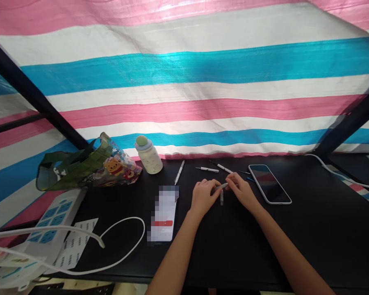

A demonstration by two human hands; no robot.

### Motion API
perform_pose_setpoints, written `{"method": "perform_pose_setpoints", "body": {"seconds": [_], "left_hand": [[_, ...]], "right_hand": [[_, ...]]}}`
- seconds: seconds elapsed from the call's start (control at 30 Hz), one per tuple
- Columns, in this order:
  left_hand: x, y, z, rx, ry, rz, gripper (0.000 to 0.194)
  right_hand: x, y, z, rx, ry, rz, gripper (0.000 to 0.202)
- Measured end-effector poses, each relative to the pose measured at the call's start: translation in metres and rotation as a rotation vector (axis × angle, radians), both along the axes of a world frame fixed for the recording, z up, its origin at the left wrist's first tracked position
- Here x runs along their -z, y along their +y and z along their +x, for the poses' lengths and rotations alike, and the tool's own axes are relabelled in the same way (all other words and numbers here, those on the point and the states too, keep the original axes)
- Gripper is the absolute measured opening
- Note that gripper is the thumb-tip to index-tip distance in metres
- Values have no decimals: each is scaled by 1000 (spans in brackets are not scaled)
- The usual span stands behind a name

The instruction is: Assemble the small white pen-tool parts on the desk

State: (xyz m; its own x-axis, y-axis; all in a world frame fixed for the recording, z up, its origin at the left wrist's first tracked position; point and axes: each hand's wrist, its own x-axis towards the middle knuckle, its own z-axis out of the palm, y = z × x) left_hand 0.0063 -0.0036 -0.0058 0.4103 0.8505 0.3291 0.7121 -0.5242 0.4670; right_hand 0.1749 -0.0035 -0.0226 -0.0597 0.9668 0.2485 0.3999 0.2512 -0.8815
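My left hand (pixel 204 197) and my right hand (pixel 242 191) meet over the black table, fingers closed from both sides on a slim, pale pen part (pixel 222 186). Its ends are hidden by the fingertips. Just below it is a short translucent piece (pixel 222 198), like a pen cap or tube; I cannot tell if it touches the hands. Beyond the fingers lie a white pen (pixel 209 169) with a dark thin tip and another white pen piece (pixel 224 168). A thin dark refill (pixel 244 172) and a small blue piece (pixel 250 179) are beside my right hand.
A white pen (pixel 179 172) lies left of my hands, above a lit phone (pixel 164 215). Right stands a dark-screened phone (pixel 269 184), lying flat. Farther left are a bottle (pixel 150 157), a green bag (pixel 89 168), a power strip (pixel 53 217), a label sheet (pixel 80 241) and a looping white cable (pixel 143 233).
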Motion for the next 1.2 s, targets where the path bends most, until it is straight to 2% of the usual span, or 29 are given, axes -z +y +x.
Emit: {"method": "perform_pose_setpoints", "body": {"seconds": [0.1,0.23,0.47,0.8,0.93,1.2], "left_hand": [[-1,0,0,-32,5,24,12],[-3,0,-1,-74,7,35,19],[-5,2,-4,-139,16,-22,24],[-6,1,-2,-99,-39,-3,17],[-4,2,-3,-132,0,-10,18],[-3,3,-4,-166,51,-40,23]], "right_hand": [[4,2,3,66,-128,-15,33],[5,2,5,47,-251,-34,40],[5,2,0,-52,-140,-6,17],[1,0,2,20,-269,13,29],[3,1,3,-9,-297,33,21],[1,0,3,53,-396,102,13]]}}
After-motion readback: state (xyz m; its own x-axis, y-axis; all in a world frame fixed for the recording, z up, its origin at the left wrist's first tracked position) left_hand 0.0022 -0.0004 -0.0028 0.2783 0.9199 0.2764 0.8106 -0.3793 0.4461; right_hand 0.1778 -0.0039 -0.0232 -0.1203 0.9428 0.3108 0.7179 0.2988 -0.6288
